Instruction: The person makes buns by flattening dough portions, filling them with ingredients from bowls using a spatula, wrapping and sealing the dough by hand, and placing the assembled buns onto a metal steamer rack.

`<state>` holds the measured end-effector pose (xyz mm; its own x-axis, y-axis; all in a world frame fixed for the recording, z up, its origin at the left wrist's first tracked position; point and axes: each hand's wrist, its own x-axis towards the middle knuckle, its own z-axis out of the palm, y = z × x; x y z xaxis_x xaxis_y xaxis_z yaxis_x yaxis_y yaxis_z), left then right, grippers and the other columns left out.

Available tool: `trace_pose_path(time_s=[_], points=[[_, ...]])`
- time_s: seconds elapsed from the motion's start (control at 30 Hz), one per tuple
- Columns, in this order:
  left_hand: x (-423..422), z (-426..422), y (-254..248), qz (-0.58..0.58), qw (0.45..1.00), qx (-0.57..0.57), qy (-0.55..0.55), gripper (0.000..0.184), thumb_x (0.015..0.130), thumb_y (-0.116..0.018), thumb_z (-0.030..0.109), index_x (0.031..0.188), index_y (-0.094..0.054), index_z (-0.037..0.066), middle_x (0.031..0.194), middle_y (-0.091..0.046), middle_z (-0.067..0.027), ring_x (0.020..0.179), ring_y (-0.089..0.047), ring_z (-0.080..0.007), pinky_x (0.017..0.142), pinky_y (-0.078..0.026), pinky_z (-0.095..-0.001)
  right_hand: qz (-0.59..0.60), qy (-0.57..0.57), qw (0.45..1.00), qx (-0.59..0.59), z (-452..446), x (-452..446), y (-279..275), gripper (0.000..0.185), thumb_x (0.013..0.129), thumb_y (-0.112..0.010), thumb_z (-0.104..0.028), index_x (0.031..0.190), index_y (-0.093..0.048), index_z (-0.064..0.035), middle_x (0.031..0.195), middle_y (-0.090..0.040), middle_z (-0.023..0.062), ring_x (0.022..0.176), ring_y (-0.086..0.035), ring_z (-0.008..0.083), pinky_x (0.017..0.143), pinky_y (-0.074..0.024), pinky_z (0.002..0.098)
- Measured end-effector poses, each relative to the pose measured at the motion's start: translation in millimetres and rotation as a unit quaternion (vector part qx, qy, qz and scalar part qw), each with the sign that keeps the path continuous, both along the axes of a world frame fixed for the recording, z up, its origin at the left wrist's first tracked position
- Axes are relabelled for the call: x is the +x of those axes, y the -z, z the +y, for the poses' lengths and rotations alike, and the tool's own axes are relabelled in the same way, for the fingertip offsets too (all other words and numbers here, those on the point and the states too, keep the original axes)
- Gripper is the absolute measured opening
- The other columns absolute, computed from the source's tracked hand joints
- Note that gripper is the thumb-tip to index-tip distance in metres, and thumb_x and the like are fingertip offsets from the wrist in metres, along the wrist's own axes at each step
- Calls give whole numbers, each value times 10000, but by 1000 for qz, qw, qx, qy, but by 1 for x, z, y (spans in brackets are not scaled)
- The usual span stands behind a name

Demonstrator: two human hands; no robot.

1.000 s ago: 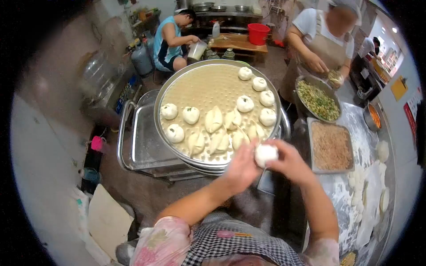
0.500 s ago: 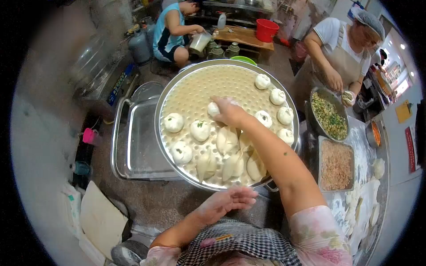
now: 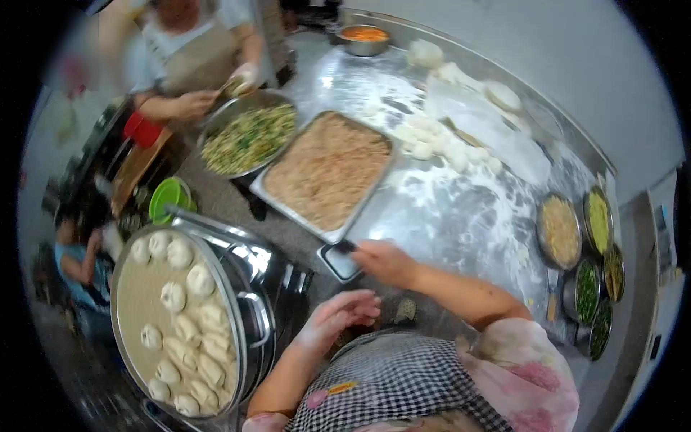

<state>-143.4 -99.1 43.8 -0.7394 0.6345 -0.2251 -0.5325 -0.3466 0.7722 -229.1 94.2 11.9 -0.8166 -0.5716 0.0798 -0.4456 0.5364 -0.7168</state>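
Note:
My right hand [image 3: 385,263] is at the table's near edge, blurred, with its fingers curled by a dark handle-like piece [image 3: 345,246]; what they hold is not clear. Just beside it is a small shallow metal tray [image 3: 332,257]. My left hand [image 3: 342,315] hangs in front of my checked apron [image 3: 403,374], fingers apart, holding nothing. A large metal tray of pinkish-brown filling [image 3: 324,169] lies ahead. To the left is a round steamer tray [image 3: 137,288] carrying round buns [image 3: 173,296] and long folded dumplings [image 3: 212,344].
A co-worker [image 3: 194,50] holds a filled wrapper over a bowl of green filling [image 3: 248,137]. Dough pieces [image 3: 432,140] lie on the floured steel table [image 3: 461,223]. Several filling bowls [image 3: 559,230] stand at the right. Another person [image 3: 79,259] crouches far left.
My view has swung right, from the steamer tray to the floured table. My right hand has left the bun on the tray and is now at the small metal tray. My left hand stays empty.

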Motion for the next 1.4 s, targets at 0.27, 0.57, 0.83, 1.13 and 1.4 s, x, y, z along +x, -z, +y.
trace_pose_path(time_s=[0.27,0.57,0.83,1.13,1.4], points=[[-186,217,74,292,850,-438,27,538,802,-582,332,1226,-477,18,1170,-531,-188,1058,-528,-287,904,-433,-413,-257,411,864,-134,265,142,37,253,894,-491,-175,711,-553,-12,691,-559,37,578,-506,135,557,-427,291],[-316,348,118,440,582,-679,-80,341,772,-612,298,983,-568,34,1035,-481,-195,858,-562,-321,774,-456,-405,-226,602,708,-293,386,212,24,244,897,-492,-158,713,-533,-2,655,-525,23,551,-458,75,482,-371,228],[-161,353,87,417,756,-504,-26,392,705,-702,274,1001,-580,47,832,-567,-104,808,-546,-248,739,-436,-389,-281,459,798,-270,410,156,36,221,902,-483,-155,751,-537,-4,651,-503,10,572,-457,84,517,-377,238],[-128,375,132,657,456,-514,311,627,901,-391,444,1375,-281,48,1449,-194,-182,1349,-132,-356,1095,-128,-458,-293,432,819,-237,383,144,34,194,903,-481,-151,791,-548,-7,700,-517,6,627,-465,82,583,-396,229],[-133,406,122,669,460,-504,294,655,889,-408,460,1384,-264,57,1455,-178,-178,1353,-143,-330,1102,-118,-433,-308,484,789,-220,344,165,47,180,885,-506,-147,930,-591,6,748,-539,30,685,-503,108,623,-424,263]])
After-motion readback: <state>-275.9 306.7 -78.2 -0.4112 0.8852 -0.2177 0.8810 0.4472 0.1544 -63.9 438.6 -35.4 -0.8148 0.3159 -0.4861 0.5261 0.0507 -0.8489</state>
